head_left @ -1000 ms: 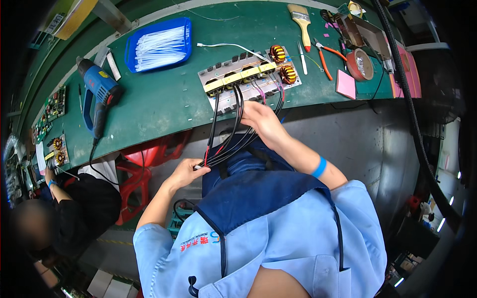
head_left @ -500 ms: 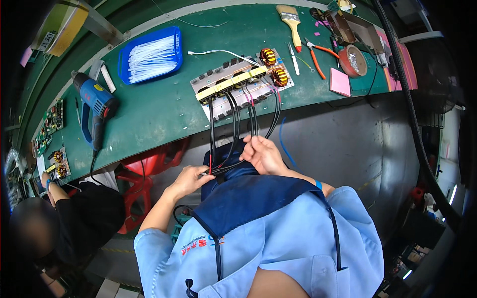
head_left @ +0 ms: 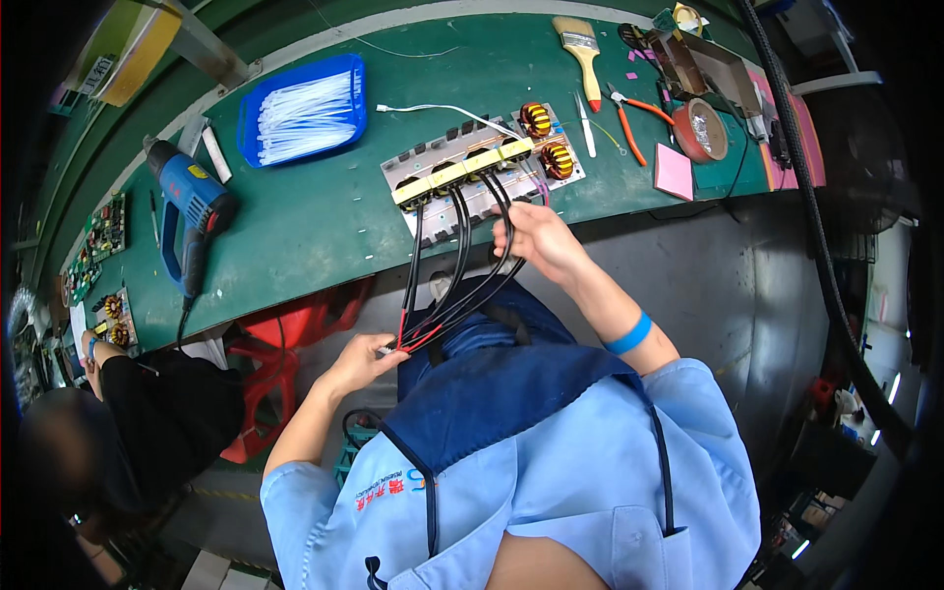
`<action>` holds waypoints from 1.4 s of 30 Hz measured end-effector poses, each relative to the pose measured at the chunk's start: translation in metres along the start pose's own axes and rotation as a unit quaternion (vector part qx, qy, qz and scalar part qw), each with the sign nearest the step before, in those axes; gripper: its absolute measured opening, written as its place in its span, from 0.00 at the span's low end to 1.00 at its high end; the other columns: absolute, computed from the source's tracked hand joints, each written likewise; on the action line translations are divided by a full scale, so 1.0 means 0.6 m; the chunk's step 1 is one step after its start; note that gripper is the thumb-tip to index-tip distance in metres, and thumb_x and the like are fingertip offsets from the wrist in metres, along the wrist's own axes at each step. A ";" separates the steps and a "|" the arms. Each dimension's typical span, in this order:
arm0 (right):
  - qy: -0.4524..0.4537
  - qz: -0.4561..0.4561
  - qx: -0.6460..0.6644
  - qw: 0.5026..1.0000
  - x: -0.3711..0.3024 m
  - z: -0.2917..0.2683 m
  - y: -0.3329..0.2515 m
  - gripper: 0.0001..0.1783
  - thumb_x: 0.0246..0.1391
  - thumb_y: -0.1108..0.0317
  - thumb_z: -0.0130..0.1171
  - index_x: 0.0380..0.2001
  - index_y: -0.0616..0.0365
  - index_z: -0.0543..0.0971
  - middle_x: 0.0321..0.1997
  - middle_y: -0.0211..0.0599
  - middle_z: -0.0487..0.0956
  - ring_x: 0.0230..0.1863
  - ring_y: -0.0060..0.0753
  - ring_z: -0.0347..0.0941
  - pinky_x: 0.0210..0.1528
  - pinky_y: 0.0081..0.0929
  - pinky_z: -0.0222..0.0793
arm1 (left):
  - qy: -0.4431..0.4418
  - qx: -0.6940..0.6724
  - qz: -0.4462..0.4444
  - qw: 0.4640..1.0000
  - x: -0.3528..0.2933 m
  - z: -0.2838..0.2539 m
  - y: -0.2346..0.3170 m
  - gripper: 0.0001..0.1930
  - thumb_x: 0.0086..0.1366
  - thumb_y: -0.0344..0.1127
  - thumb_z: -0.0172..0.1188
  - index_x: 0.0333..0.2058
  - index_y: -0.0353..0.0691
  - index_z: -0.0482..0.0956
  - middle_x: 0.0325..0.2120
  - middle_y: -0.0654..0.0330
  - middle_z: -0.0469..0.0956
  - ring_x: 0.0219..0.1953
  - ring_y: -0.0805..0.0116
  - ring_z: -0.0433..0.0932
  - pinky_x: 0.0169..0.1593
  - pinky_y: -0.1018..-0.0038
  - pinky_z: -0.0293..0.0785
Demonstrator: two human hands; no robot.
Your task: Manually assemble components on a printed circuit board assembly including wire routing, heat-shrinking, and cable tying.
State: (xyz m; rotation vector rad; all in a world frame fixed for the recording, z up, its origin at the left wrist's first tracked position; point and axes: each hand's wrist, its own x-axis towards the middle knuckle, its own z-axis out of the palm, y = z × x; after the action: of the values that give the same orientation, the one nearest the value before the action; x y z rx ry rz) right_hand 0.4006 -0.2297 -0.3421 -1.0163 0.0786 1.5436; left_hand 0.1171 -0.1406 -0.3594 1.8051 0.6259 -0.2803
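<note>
Below the front edge of the green table, the left hand clamps the black cables, mostly hiding their ends. The right hand, closer to the circuit board on the table than half a second ago, curls against them; its grip cannot be told.

Green bench, scuffed top, small white bits scattered. Near front edge: grey board lying flat, white cable running left behind it. Left side: blue tray with white cable ties, white strip, blue heat gun on its side, green circuit boards at far left. Right side: paintbrush, tweezers, orange-handled cutters, pink pad, just beside it round reddish container; brown open box behind.
</note>
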 end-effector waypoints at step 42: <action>-0.003 0.008 0.087 0.996 0.050 -0.042 -0.070 0.15 0.53 0.60 0.37 0.30 0.63 0.64 0.09 0.20 0.52 0.08 0.13 0.43 0.09 0.12 0.39 | -0.339 -0.095 -0.026 0.936 0.089 -0.041 0.044 0.12 0.48 0.35 0.56 0.30 0.34 0.70 0.22 0.62 0.73 0.26 0.72 0.72 0.31 0.77 0.66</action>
State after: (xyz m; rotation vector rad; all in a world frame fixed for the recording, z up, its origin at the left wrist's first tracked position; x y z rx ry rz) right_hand 0.4527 -0.2097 -0.3560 -0.8759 0.2145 1.5263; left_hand 0.1728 -0.1081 -0.3561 1.3797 0.1965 -0.8068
